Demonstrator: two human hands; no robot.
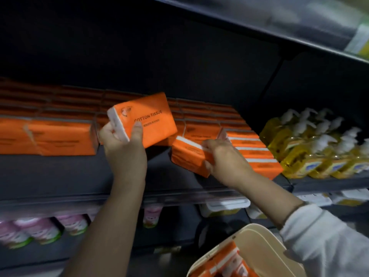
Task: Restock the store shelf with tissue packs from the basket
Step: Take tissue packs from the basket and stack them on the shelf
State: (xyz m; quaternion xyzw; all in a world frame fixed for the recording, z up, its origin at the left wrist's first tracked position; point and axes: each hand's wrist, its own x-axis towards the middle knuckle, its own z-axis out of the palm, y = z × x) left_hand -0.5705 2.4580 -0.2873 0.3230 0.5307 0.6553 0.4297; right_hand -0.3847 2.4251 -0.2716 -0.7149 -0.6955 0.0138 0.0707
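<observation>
My left hand [124, 145] grips an orange tissue pack [153, 120] marked COTTON TISSUE, held up above the dark shelf [60, 172]. My right hand [221, 158] grips a second orange pack [185, 156], tilted, low over the shelf beside a row of packs [251, 150]. More orange packs [60, 136] are stacked on the shelf at left and along the back. A cream basket [257, 244] at the bottom right holds several more orange packs [225, 262].
Yellow pump bottles [319, 150] fill the shelf to the right. Pink cans [38, 228] stand on the lower shelf at left. A dark shelf board [259, 23] hangs overhead. A bare gap of shelf lies between the left stack and the right row.
</observation>
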